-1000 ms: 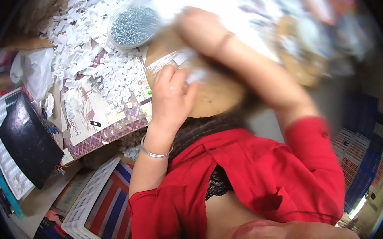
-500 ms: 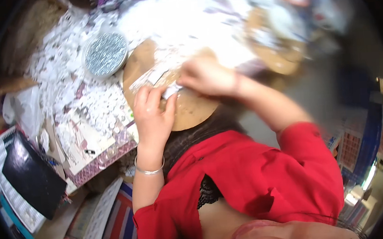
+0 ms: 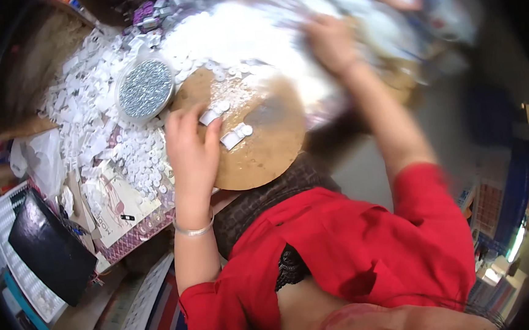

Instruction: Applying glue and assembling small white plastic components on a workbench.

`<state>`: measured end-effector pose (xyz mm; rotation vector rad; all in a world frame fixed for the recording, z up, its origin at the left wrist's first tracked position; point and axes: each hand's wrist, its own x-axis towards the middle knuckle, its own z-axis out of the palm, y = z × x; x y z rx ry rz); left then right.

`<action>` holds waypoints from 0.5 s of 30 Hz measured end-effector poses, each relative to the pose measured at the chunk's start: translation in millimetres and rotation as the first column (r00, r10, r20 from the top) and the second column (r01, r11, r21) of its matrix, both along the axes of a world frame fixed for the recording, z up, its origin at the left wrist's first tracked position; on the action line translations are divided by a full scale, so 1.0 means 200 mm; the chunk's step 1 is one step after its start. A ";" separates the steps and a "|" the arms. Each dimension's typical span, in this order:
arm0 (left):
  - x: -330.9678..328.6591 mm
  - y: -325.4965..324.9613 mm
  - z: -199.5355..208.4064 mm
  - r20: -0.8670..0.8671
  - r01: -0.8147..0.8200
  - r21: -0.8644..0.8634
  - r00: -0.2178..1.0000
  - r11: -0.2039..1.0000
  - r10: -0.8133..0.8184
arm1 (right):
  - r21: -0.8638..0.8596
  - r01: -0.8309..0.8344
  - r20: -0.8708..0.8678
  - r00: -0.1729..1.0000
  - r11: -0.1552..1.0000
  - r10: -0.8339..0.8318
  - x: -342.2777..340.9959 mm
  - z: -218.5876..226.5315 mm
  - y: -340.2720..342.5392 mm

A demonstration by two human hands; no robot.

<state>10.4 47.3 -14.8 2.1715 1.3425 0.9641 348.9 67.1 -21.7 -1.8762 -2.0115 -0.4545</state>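
My left hand [image 3: 191, 147] rests over the left part of a round brown board [image 3: 264, 165], its thumb and fingers closed around a small white rectangular plastic piece [image 3: 209, 117]. Beside the thumb lies a second white piece [image 3: 232, 138] with a small white round wheel [image 3: 247, 130] at its end. Small white bits [image 3: 235, 93] are scattered on the board's far part. My right hand [image 3: 332, 40] is stretched far to the right, at the edge of a brightly lit white heap; blur hides its fingertips and anything in them.
A round clear tub [image 3: 146, 90] full of small metal pins stands left of the board. White plastic parts [image 3: 81, 92] and small round wheels [image 3: 142, 164] cover the table around it. At the lower left is a white basket [image 3: 11, 225] with a black folder-like sheet [image 3: 52, 247].
My right hand has left the board and swung far right over the heap. My left hand has shifted slightly left, and a white piece with a wheel now shows on the board.
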 end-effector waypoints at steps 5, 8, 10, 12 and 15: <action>0.02 0.02 -0.02 -0.024 0.038 -0.010 0.999 0.999 -0.038 | 0.083 -0.206 -0.271 0.937 0.975 0.221 -0.13 0.02 0.00; 0.00 0.02 -0.03 -0.021 0.032 -0.073 0.999 0.997 -0.034 | -0.017 -0.503 -0.453 0.775 0.864 0.441 -0.54 0.12 -0.05; 0.01 0.02 -0.04 -0.006 0.035 -0.072 0.999 0.997 -0.036 | -0.014 -0.598 -0.457 0.717 0.802 0.527 -0.62 0.04 -0.03; 0.02 0.02 -0.04 -0.013 0.040 -0.056 0.999 0.998 -0.041 | -0.040 -0.628 -0.432 0.712 0.777 0.553 -0.65 0.01 -0.02; 0.02 0.02 -0.03 -0.049 0.051 -0.011 0.997 0.999 -0.052 | -0.046 -0.643 -0.329 0.732 0.764 0.596 -0.63 0.03 -0.05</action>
